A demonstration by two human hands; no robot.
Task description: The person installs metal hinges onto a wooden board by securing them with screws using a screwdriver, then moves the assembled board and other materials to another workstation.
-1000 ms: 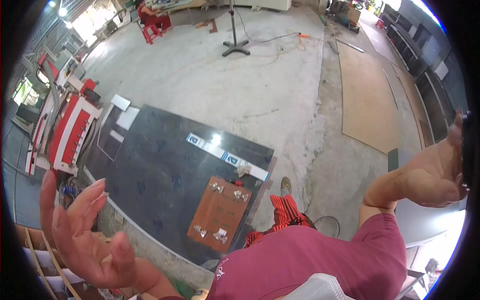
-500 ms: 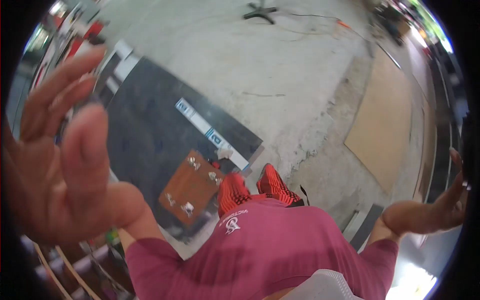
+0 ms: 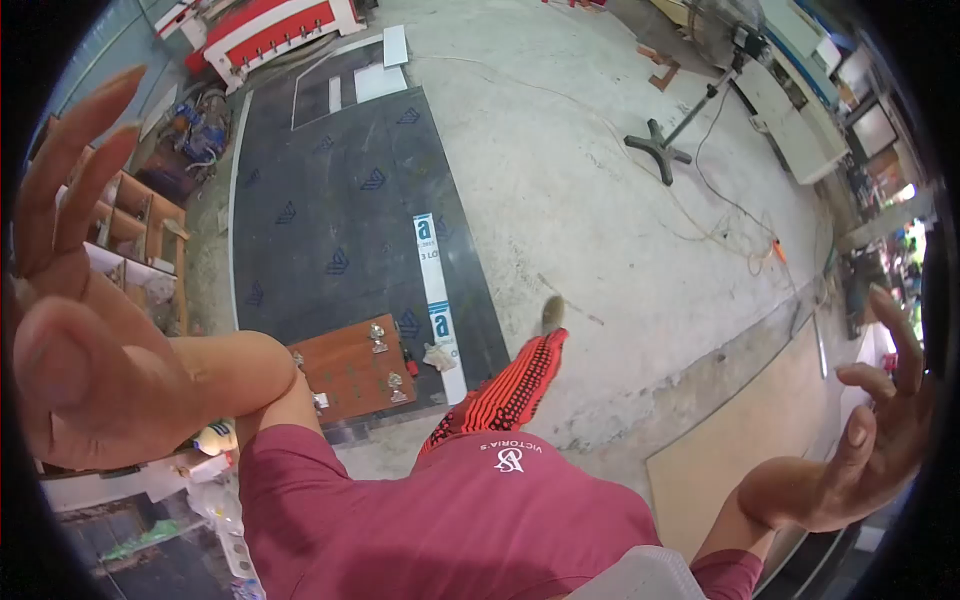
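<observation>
Both my hands are raised near the camera, one on each side, and neither holds anything. My left hand [image 3: 95,300] looms large at the left edge with its fingers apart. Over at the right edge, my right hand [image 3: 870,430] has its fingers spread and a little bent. Below, on the floor, a brown wooden panel [image 3: 350,370] with several metal hinges lies on a large dark sheet [image 3: 330,210] with blue logos. A long white strip with blue lettering [image 3: 432,280] lies beside the panel, with a crumpled pale scrap [image 3: 438,356] on it.
A red and white machine [image 3: 270,35] stands at the back left, near wooden shelving [image 3: 140,225]. A pedestal fan's base [image 3: 658,152] stands on the concrete, with cords [image 3: 725,190] trailing from it. A tan board [image 3: 735,440] lies at the right.
My view has turned, and the sheet and the panel now appear rotated, with the red machine and the fan stand in sight. Both hands stay raised and open.
</observation>
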